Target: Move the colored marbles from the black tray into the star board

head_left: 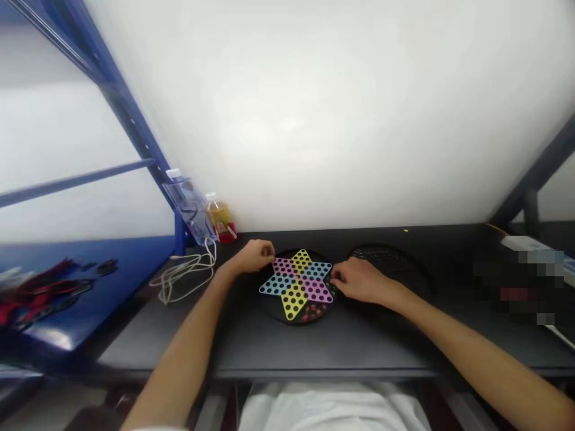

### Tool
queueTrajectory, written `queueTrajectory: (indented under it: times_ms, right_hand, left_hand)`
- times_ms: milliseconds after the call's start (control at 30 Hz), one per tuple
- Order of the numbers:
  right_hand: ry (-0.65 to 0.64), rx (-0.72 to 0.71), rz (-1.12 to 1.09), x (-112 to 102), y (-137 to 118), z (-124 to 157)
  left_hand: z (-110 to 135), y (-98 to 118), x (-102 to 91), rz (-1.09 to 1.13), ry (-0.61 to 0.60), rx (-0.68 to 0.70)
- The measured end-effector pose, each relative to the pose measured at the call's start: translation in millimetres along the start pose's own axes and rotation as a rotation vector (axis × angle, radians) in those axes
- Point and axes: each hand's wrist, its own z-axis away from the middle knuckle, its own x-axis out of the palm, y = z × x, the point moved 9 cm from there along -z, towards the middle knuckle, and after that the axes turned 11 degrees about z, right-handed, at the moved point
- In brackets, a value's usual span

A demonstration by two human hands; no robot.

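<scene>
Star-pattern Chinese checkers board (pixel 281 314) lies at the centre of the dark bench (pixel 323 359), its six coloured points in pink, yellow, blue and magenta set on a round black tray. Left hand (pixel 254 256) sits at the board's 10 o'clock edge, narrowly curled, with its fingers at the pink point. Right hand (pixel 359 281) sits at 3 o'clock, also narrowly curled, with its fingers (pixel 336 276) at the tray's edge. Neither hand shows a held piece; whether either grips the tray or a marble cannot be determined from this view.

Container contents: red and dark marbles (pixel 312 312) lie in the tray's 6 o'clock section. A clear plastic bottle (pixel 191 209) stands at 10 o'clock, well beyond the board; its contents cannot be determined. Just beside it, a juice bottle (pixel 219 220) holds yellow liquid.

Hazards: tilting the tray or lifting one side may spill the loose marbles, which could roll across the bench. Snagging the white cable (pixel 184 278), coiled at 9 o'clock, may topple either bottle.
</scene>
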Motion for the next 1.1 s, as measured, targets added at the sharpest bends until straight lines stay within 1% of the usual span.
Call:
queueTrajectory:
  times_ms: [67,167,267,367,433,500,533,600,633,667,767,833,867,967,1100]
  right_hand:
    - [0.007,0.012,-0.044,0.2,0.5,-0.8]
    - [0.047,0.062,-0.250,-4.1,8.6,-3.3]
    - [0.096,0.116,-0.642,-9.8,22.7,-6.5]
    - [0.063,0.144,-1.124,-7.7,31.5,-9.9]
    - [0.029,0.152,-1.387,-5.6,32.4,-10.9]
    - [-0.024,0.147,-1.525,-2.9,28.7,-10.6]
    - [-0.063,0.140,-1.542,-1.0,24.9,-9.9]
    - [-0.118,0.122,-1.458,2.5,17.8,-8.1]
    - [-0.109,0.115,-1.351,2.9,16.6,-7.5]
    - [-0.068,0.109,-1.199,1.4,17.1,-7.1]
    - [0.108,0.093,-0.600,-9.0,19.3,-5.4]
    - [0.127,0.077,-0.291,-8.4,16.2,-5.1]
    - [0.107,0.071,-0.195,-5.5,14.8,-5.4]
    - [0.049,0.043,-0.054,1.7,11.3,-6.8]
    - [0.005,0.008,-0.027,6.4,7.9,-7.9]
  left_hand:
    - [-4.9,2.4,-2.6,-0.043,0.114,0.055]
    - [-9.4,0.4,-1.0,-0.031,0.183,0.101]
    - [-11.0,-3.4,0.4,-0.011,0.200,0.123]
    - [-11.5,-5.6,2.1,-0.010,0.210,0.122]
    - [-11.7,-4.6,3.7,-0.005,0.216,0.126]
    - [-12.1,-3.4,5.4,0.003,0.219,0.127]
    - [-12.3,-3.0,6.2,0.006,0.219,0.126]
    - [-12.8,-3.4,6.9,0.010,0.225,0.123]
    - [-13.0,-4.0,7.2,0.009,0.227,0.121]
    - [-13.3,-4.7,7.7,0.007,0.226,0.121]
    - [-13.6,-6.5,8.2,-0.001,0.232,0.128]
    - [-13.7,-5.8,9.1,-0.008,0.225,0.147]
    - [-13.8,-5.5,9.2,-0.010,0.224,0.153]
    - [-14.2,-6.0,9.4,-0.014,0.222,0.146]
    - [-14.8,-7.0,10.0,-0.029,0.217,0.135]
